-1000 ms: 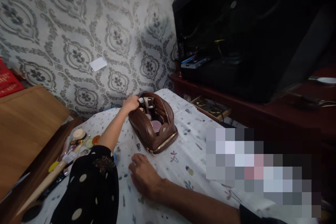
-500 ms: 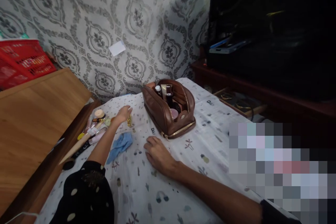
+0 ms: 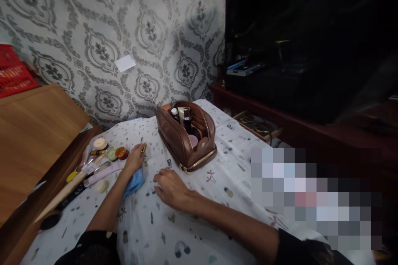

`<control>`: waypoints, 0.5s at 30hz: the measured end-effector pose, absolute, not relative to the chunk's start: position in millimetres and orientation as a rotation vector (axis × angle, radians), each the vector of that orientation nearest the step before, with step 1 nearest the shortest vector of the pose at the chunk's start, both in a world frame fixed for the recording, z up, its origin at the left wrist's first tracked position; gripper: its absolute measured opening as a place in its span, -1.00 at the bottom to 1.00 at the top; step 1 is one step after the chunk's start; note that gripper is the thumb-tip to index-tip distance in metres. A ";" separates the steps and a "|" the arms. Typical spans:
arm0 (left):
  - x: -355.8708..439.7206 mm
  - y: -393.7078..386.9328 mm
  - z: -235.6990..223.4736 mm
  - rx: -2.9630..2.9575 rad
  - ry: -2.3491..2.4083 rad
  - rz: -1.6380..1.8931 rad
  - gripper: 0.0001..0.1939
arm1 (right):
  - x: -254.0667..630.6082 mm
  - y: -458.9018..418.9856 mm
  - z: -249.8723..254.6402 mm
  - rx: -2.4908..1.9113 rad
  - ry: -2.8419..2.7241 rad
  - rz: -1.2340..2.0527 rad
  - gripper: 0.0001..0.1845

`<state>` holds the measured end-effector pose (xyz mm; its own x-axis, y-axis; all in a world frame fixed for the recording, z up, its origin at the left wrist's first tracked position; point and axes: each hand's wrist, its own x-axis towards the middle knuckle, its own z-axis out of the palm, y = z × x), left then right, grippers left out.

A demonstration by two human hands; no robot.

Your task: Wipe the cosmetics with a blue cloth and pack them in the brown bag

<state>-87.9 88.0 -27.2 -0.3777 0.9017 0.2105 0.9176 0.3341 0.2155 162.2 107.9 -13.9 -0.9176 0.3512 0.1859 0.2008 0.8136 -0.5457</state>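
A brown leather cosmetic bag [image 3: 180, 143] stands open on the white patterned cloth [image 3: 149, 223], with small bottles and a pink compact upright inside. My left hand [image 3: 134, 159] is closed around a small gold item, likely a lipstick, left of the bag and above a blue cloth [image 3: 134, 182]. My right hand [image 3: 169, 186] lies flat on the cloth with fingers spread, just in front of the bag. A cluster of cosmetics [image 3: 104, 155] and brushes lies left of my left hand.
A wooden board [image 3: 34, 132] leans at the left with a red basket [image 3: 14, 72] behind it. Patterned wallpaper backs the scene. A dark cabinet with a black unit [image 3: 295, 49] stands at the right, above an open drawer [image 3: 256, 126]. A blurred patch covers the lower right.
My left hand left the bag's opening, swung left to the cosmetics, and now sits closed on a gold item above the blue cloth. My right hand stayed flat.
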 end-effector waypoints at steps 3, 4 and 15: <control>-83.5 84.2 -24.2 -1.817 -2.429 -0.584 -0.49 | 157.9 111.2 -23.3 -0.418 -2.624 0.837 -0.78; -81.0 83.2 -23.2 -1.838 -2.396 -0.659 -0.49 | 157.7 112.5 -26.9 -0.392 -2.613 0.837 -0.78; -33.1 51.0 -11.6 -1.992 -2.295 -0.945 -0.58 | 160.5 119.6 -43.8 -0.263 -2.543 0.866 -0.83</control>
